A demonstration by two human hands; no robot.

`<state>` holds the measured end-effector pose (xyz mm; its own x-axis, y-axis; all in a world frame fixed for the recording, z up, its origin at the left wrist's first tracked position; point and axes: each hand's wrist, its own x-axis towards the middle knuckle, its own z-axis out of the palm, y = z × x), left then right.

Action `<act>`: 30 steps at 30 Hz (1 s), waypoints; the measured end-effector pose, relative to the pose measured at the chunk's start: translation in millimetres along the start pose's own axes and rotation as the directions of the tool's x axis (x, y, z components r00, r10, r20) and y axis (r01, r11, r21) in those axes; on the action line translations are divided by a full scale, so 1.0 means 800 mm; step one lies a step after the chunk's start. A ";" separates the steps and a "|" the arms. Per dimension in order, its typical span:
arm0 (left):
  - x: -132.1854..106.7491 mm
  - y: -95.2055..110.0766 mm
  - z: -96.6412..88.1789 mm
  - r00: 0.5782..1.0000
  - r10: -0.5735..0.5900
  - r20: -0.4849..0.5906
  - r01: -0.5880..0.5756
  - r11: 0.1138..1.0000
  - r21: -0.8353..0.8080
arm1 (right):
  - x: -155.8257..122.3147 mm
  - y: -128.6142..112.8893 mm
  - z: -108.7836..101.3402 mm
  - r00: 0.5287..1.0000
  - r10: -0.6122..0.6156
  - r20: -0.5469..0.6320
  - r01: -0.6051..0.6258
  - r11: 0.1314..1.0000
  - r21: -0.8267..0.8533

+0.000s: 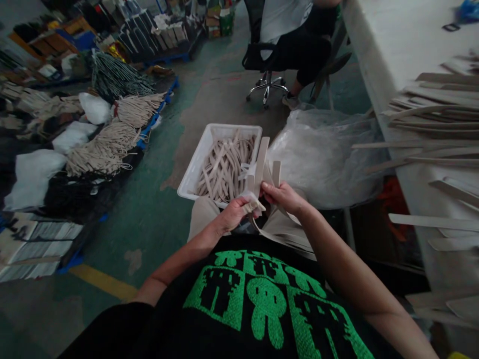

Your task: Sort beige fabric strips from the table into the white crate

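Observation:
Both hands meet above my lap, close together. My left hand (241,210) is closed, with a pale, whitish wrapping on its fingers, and grips the beige strips. My right hand (282,195) pinches beige strips (263,157) whose flat ends stick up past the fingers. Other lengths of these strips trail down over my right thigh. Just beyond my hands a white plastic bin (190,177) holds a tangle of similar beige strips (226,164). The fingertips partly hide where the strips are gripped.
On the right, a table (377,55) bears many beige strips (441,114) that overhang its edge. Clear plastic sheeting (322,154) lies beside it. A person sits on an office chair (258,57) ahead. Pallets of bundled cords (105,144) line the left.

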<state>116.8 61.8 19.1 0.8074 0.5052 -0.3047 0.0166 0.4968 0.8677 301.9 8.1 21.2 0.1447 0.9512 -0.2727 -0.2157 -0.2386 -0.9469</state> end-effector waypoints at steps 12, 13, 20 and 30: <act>0.006 -0.008 -0.007 0.948 0.257 -0.189 -0.178 0.917 0.357 | -0.032 0.073 0.039 0.970 0.226 0.086 -0.242 0.917 0.318; 0.004 -0.005 -0.008 0.935 0.299 -0.192 -0.203 0.893 0.402 | -0.035 0.075 0.040 0.968 0.224 0.109 -0.247 0.920 0.303; 0.009 0.004 -0.022 0.896 0.210 -0.391 -0.197 0.978 0.074 | -0.059 0.060 0.038 0.951 0.157 0.266 -0.177 0.983 0.054; 0.026 -0.019 -0.006 0.885 0.104 -0.453 -0.114 0.993 0.005 | -0.018 0.112 0.033 0.991 0.085 0.103 -0.067 0.983 -0.170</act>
<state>130.8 68.3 -2.5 0.4495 0.8188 -0.3572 -0.0727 0.4321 0.8989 255.2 -21.9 -55.0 0.0260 0.9424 -0.3336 -0.0579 -0.3318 -0.9416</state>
